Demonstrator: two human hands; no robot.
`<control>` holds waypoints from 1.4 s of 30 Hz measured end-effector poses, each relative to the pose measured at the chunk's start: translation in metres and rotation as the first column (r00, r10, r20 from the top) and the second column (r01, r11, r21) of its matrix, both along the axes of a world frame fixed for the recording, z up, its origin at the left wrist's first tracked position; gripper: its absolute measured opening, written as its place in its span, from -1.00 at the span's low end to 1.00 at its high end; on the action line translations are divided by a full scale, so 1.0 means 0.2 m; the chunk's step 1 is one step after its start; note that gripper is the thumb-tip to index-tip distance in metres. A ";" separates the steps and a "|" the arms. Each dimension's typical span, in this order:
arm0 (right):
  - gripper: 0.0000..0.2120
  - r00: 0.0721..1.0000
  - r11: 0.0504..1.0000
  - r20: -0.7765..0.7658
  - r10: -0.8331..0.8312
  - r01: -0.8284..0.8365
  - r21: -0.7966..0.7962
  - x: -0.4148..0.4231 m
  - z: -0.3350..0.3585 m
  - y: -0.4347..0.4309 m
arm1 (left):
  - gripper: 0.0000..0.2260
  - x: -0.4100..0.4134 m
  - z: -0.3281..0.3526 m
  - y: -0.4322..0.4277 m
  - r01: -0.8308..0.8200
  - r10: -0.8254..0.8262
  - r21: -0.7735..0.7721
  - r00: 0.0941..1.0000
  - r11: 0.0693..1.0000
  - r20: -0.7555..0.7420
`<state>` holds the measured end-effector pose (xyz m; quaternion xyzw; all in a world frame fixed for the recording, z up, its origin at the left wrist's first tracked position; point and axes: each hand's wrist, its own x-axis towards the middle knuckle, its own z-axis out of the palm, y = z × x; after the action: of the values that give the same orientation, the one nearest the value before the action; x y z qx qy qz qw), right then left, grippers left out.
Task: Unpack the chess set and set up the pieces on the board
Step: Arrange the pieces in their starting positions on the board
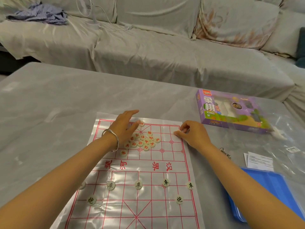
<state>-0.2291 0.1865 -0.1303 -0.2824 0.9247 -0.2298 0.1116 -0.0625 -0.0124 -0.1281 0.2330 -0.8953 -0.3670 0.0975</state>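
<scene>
A plastic xiangqi board sheet with red lines lies on the table. Several white discs with red characters sit in a loose pile on its far half. One red piece rests at the far edge's middle. My left hand, fingers spread, hovers over the pile's left side, touching or almost touching it. My right hand pinches a red piece at the far right corner. Black-character pieces stand on the near half: a row and two cannons.
The purple xiangqi box lies at the back right. A blue tray, paper slips and a clear plastic bag are on the right. Metal keys lie beside my right forearm. A covered sofa runs behind the table.
</scene>
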 end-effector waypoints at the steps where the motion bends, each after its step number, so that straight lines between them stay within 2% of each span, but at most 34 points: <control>1: -0.75 1.000 1.000 0.001 0.002 -0.002 -0.019 -0.01 -0.01 0.00 | -0.58 0.01 0.00 0.00 -0.005 0.005 0.004 1.000 1.000 0.000; 4: -0.73 0.999 0.997 0.040 0.022 -0.019 -0.071 -0.02 -0.01 -0.01 | -0.58 0.03 0.00 -0.02 -0.025 0.024 0.013 1.000 1.000 0.020; 8: -0.68 0.992 0.986 0.109 -0.060 0.076 -0.151 -0.02 -0.02 -0.02 | -0.58 0.07 -0.02 -0.03 -0.051 0.050 0.038 0.998 0.998 0.034; 13: -0.78 0.995 0.983 0.071 -0.071 0.082 -0.166 -0.03 -0.04 -0.02 | -0.60 0.10 -0.05 -0.03 -0.056 0.053 0.075 0.998 0.996 0.038; 26: -0.76 0.987 0.968 0.114 -0.117 0.139 -0.210 -0.04 -0.05 -0.03 | -0.66 0.13 -0.05 -0.04 -0.008 0.005 0.040 0.997 0.999 0.076; 31: -0.70 0.986 0.965 0.113 -0.127 0.149 -0.216 -0.01 -0.04 -0.03 | -0.70 0.17 -0.02 -0.03 -0.005 0.001 0.097 0.999 0.995 0.039; 35: -0.78 1.000 0.967 0.019 -0.016 0.020 -0.256 0.11 0.01 -0.07 | -0.71 0.22 0.00 -0.04 0.024 -0.028 0.085 0.999 0.996 0.043; 39: -0.80 0.980 0.965 0.105 0.171 -0.145 -0.217 0.25 0.01 -0.14 | -0.67 0.25 -0.01 -0.02 0.133 -0.142 0.077 0.981 0.988 0.131; 42: -0.80 0.961 0.958 0.149 0.234 -0.201 -0.206 0.32 0.00 -0.16 | -0.68 0.28 0.00 -0.02 0.132 -0.138 0.061 0.984 0.989 0.115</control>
<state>-0.1659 0.1552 -0.1305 -0.3710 0.8488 -0.3263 0.1881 -0.0073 -0.0166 -0.1279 0.1955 -0.9032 -0.3819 0.0127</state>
